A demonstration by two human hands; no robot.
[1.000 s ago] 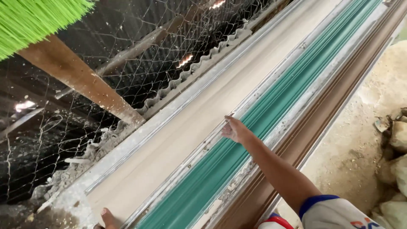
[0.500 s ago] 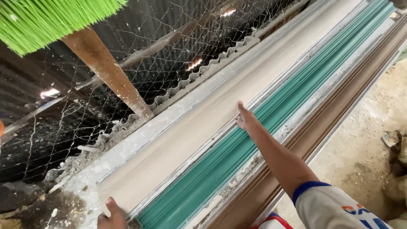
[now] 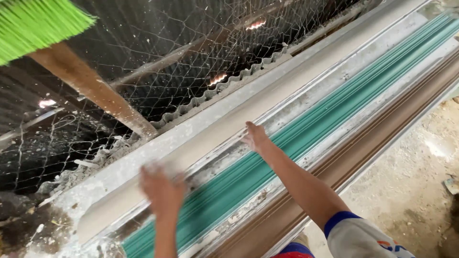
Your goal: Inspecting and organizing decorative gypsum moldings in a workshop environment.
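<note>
Chicken-wire netting (image 3: 158,81) and corrugated sheeting backed a long plaster cornice strip (image 3: 229,129) lying in its dusty trough mould (image 3: 330,71), beside a teal mould (image 3: 306,138). Left hand (image 3: 161,191), blurred, and right hand (image 3: 255,137), fingers spread flat, rested on the strip's near edge. It looked stiff, brittle and heavy; supporting it underneath at several places seemed safest.

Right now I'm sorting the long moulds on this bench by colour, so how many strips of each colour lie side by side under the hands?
Pale beige plaster strip, touched by the blurred left hand: 1
Ribbed teal-green strip, next to the right hand: 1
Ribbed brown strip: 1
Total: 3
</note>
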